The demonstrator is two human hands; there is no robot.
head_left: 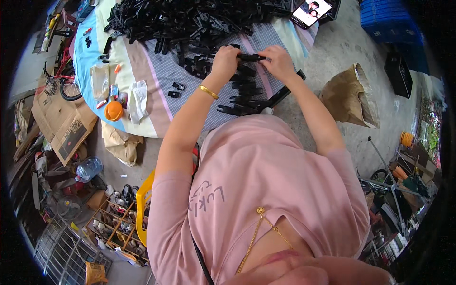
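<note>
My left hand [225, 62] and my right hand [278, 62] are closed on opposite ends of a slim black plastic clip [250, 57], held level over the cloth-covered table. Below it, a stacked row of similar black clips [246, 89] runs toward my body. A long black bar [284, 94] slants along the right side of that row. Beyond my hands spreads a big heap of black clips [190, 23], with some loose ones by my left fingers. Two small black pieces [175, 90] lie apart, left of my left forearm. My fingers hide the clip's ends.
On the striped tablecloth [147, 76], an orange round object [113, 111] and plastic packets [138, 100] lie at left. A lit phone [311, 12] rests at the far right edge. A brown paper sack [350, 97] stands on the floor at right, near blue crates [389, 21].
</note>
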